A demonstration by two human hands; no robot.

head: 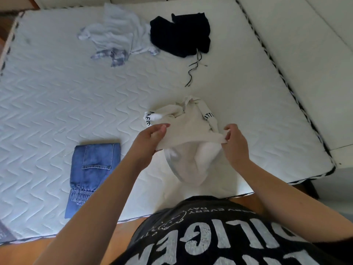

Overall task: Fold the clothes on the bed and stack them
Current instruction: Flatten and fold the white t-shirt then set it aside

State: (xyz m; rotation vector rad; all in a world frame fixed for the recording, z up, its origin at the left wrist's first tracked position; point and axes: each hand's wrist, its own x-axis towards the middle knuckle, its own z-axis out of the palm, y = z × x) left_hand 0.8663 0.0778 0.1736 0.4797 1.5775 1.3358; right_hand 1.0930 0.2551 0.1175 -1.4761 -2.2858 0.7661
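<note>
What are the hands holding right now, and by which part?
Both hands, left and right, grip the cream garment by its near edge, one at each end.

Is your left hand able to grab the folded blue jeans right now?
Probably not right away. The left hand is gripping the cream garment together with the right hand. The jeans lie close by on the mattress, nothing covering them, so letting go first should make them reachable.

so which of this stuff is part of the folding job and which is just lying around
Part of the job:
cream garment, held by left hand and right hand
folded jeans
pale blue garment
black garment

Lying about:
black cord
</note>
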